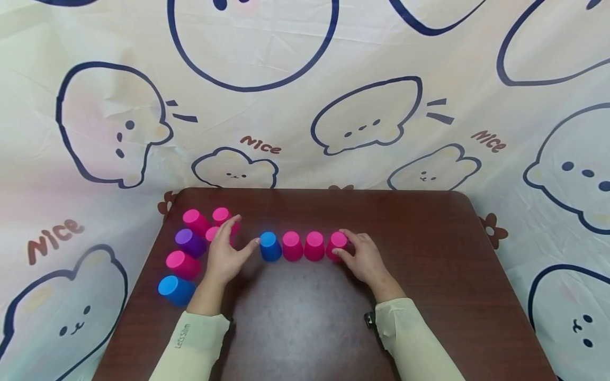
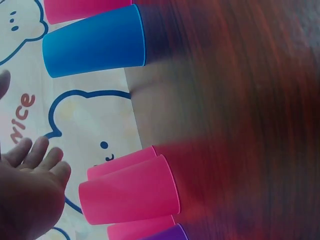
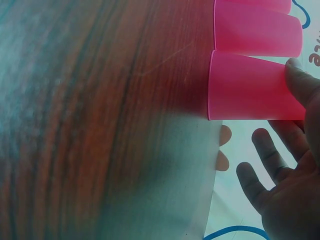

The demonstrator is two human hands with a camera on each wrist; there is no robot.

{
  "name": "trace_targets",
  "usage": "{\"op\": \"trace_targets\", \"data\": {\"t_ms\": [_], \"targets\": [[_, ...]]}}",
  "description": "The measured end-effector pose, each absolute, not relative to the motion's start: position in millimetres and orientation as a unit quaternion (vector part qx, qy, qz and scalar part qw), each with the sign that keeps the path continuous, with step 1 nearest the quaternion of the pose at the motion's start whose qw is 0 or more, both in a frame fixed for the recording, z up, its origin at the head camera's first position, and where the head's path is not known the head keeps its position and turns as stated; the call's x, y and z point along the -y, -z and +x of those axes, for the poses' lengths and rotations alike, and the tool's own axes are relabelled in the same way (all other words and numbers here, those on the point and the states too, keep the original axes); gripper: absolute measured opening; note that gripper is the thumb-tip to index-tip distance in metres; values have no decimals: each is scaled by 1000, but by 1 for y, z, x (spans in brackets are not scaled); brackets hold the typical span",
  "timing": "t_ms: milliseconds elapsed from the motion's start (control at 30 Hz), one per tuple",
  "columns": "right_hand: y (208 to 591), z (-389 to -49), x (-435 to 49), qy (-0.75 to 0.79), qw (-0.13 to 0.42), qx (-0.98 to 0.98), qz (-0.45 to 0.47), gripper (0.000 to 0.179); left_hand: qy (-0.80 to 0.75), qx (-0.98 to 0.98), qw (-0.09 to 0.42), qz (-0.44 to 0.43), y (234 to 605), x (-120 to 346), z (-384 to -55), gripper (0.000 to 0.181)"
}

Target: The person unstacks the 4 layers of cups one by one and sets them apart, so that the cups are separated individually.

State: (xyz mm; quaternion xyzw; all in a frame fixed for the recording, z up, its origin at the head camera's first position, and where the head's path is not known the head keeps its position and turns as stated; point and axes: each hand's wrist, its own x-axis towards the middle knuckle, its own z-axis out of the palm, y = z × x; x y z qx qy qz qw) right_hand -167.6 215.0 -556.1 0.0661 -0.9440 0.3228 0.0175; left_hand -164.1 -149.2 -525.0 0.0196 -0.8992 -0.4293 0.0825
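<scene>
A row of upturned cups stands at the middle back of the table: a blue cup [image 1: 271, 248] at its left end, two pink cups [image 1: 292, 247] beside it, and a pink end cup [image 1: 335, 248] at its right. My right hand [image 1: 366, 258] holds that end cup between thumb and forefinger, its other fingers spread in the right wrist view. My left hand [image 1: 224, 259] is in the gap left of the row, fingers extended and thumb pointing toward the blue cup. Its fingers overlap a pink cup [image 1: 212, 233] in the head view; in the left wrist view the palm is empty.
More upturned cups stand along the table's left edge: several pink ones, a purple cup [image 1: 190, 242] and a front blue cup [image 1: 177, 290]. Behind the brown table [image 1: 305, 328] hangs a cartoon-printed cloth [image 1: 295, 116].
</scene>
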Motion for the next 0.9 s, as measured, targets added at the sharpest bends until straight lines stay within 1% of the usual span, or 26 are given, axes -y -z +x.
{"op": "trace_targets", "data": {"t_ms": [367,567,900], "targets": [[556,-167,-214,-323,19,944,66,66,419,908,14,-3,525,143,-165,97],[555,-167,-214,-326,13,943,57,67,418,908,5,-16,527,141,-165,96],[555,-168,-215,-334,9,941,61,68,410,911,-17,-42,530,137,-167,88]]}}
